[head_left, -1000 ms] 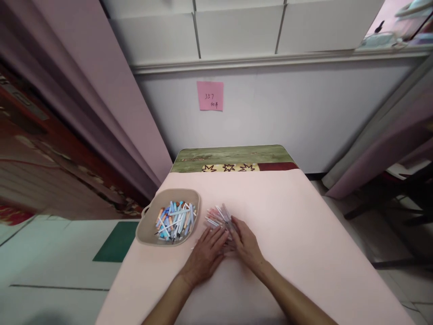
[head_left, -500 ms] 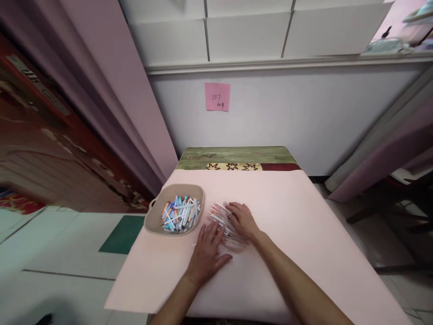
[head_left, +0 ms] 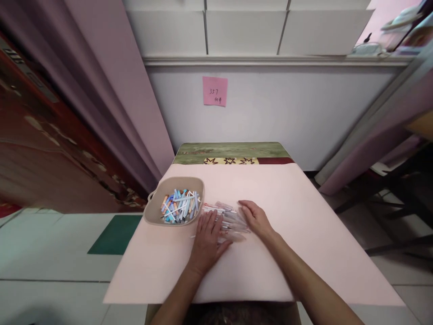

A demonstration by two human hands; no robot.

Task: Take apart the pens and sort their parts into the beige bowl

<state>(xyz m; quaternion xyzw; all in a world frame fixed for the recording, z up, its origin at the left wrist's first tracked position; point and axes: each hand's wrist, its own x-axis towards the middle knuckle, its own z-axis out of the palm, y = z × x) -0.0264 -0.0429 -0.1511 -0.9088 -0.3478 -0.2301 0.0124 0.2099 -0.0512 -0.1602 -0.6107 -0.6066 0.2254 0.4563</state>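
Note:
A loose heap of pinkish, clear-capped pens (head_left: 227,220) lies on the pale pink table cover (head_left: 287,212). My left hand (head_left: 209,240) rests flat on the heap's near left side, fingers stretched out toward the bowl. My right hand (head_left: 256,218) lies flat against the heap's right edge, fingers extended. Neither hand grips a pen. To the left, a beige bowl (head_left: 156,209) with a small handle holds several blue, white and orange pens (head_left: 180,206).
The table's far end shows a green patterned cloth (head_left: 230,152) against a white wall with a pink sticky note (head_left: 214,90). Purple curtains hang at left and right. A green mat (head_left: 115,234) lies on the tiled floor left of the table.
My right hand slid from on top of the heap to its right edge, and my left hand moved up onto the heap. The pens have spread sideways. The camera shifted slightly.

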